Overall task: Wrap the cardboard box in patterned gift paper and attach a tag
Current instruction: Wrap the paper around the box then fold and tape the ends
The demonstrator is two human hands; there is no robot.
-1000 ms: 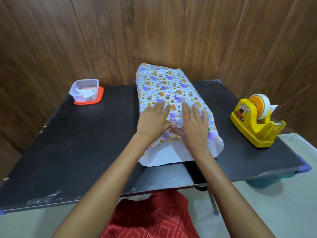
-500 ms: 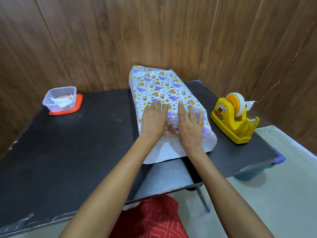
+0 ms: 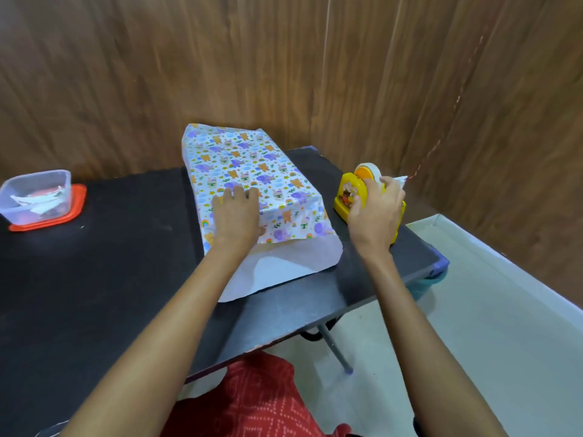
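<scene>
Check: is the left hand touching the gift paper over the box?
Touching. The head view shows the left hand flat on the gift paper, palm and straight fingers pressing it, no gap; the right hand grips the tape dispenser.

Centre: paper-covered box (image 3: 249,171) under the flat left hand (image 3: 235,219).
Right: tape dispenser (image 3: 348,193), gripped by the right hand (image 3: 375,212), leaves a narrow gap beside the box.
Upper left: plastic container (image 3: 34,197).
Left of centre: bare table (image 3: 126,247), wide passage.
Top: wooden wall (image 3: 252,74) close behind.
</scene>
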